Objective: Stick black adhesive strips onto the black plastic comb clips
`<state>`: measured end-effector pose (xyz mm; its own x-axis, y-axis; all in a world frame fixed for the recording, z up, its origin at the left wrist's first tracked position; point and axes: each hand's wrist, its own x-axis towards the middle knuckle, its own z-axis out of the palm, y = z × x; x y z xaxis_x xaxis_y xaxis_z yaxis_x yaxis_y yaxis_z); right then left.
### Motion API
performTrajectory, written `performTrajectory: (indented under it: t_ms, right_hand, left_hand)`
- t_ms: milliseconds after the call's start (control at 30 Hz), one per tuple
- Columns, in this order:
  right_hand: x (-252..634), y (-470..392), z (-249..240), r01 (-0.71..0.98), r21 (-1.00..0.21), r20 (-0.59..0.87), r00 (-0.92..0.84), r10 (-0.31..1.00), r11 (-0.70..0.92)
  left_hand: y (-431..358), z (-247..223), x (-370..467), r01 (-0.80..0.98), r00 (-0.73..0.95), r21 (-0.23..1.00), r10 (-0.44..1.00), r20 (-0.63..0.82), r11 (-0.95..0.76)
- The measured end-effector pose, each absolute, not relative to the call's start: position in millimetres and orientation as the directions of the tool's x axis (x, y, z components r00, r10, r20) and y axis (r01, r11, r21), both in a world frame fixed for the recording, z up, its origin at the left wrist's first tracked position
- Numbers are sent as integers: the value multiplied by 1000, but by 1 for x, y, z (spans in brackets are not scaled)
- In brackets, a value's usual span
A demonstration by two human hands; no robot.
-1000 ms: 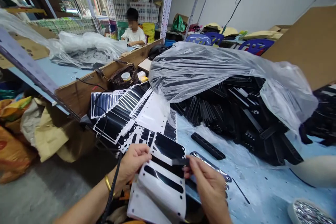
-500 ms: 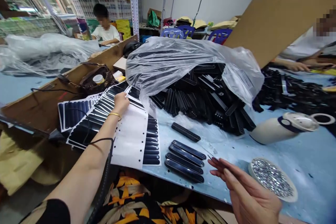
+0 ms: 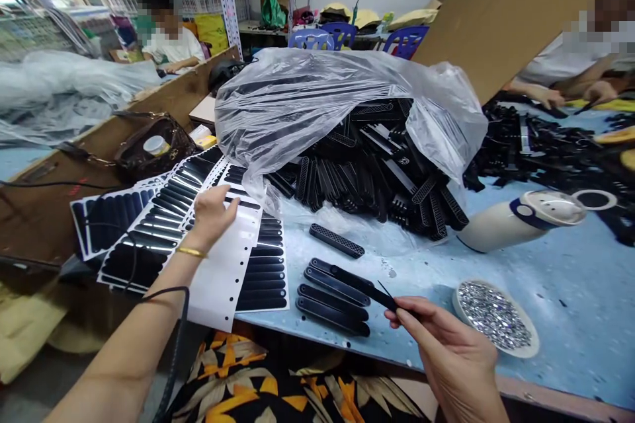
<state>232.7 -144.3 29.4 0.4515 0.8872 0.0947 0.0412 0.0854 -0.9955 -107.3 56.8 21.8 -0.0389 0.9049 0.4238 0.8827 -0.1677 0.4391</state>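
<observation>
My left hand (image 3: 214, 215) rests over the sheets of black strips, thumb apart from the other fingers, beside a white backing sheet (image 3: 221, 277). Between the thumb and fingers of my right hand (image 3: 441, 344) is a black strip (image 3: 364, 286), its far end over several glossy black bars (image 3: 333, 309) lying side by side. A thin dark pointed tip (image 3: 384, 288) also sticks out from those fingers. One black bar with a patterned face (image 3: 337, 240) lies just behind the row.
A plastic-covered heap of black parts (image 3: 347, 178) fills the middle back. On the right are a bowl of small shiny pieces (image 3: 493, 317) and a lying bottle (image 3: 516, 221). A brown bag (image 3: 153, 145) sits at left. Two people work beyond, one at each side.
A black strip now shows in my right hand. My left thumb has spread away from the sheet it was pinching. The whole view has shifted a little.
</observation>
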Motion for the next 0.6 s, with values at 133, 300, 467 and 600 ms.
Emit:
performTrajectory:
  t_ms: [133, 300, 467, 600]
  right_hand:
    - [224, -129, 32, 76, -993, 112, 349, 930, 91]
    - [217, -121, 25, 101, -994, 60, 241, 969, 37]
    - [240, -120, 18, 313, -949, 159, 394, 905, 30]
    - [251, -113, 27, 719, -659, 485, 178, 856, 223]
  left_hand:
    - [-2, 33, -41, 439, 245, 853, 951, 190, -284]
    - [-33, 32, 9, 112, 495, 977, 843, -212, 180]
    - [-19, 27, 13, 1, 455, 947, 843, -286, 320]
    - [-8, 23, 16, 15, 452, 938, 834, -315, 347]
